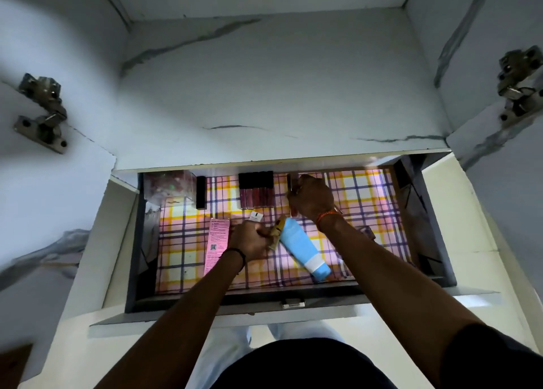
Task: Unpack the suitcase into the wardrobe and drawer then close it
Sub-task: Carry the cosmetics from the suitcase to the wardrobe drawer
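Note:
The drawer (133, 241) is pulled out below the wardrobe shelf, lined with pink, yellow and purple checked paper. My left hand (249, 240) is inside it, closed around a bundle of small cosmetics: a yellow tube (277, 231), a white-tagged item and a blue tube (302, 249) that slants down to the right. A pink box (216, 244) lies just left of that hand. My right hand (311, 196) is further back, fingers closed on a thin dark reddish stick beside a row of dark lip glosses (256, 190).
A clear plastic box (170, 187) and a black stick (201, 191) sit at the drawer's back left. The empty marble-patterned shelf (279, 94) lies above. Open doors with metal hinges (44, 112) (520, 84) flank both sides.

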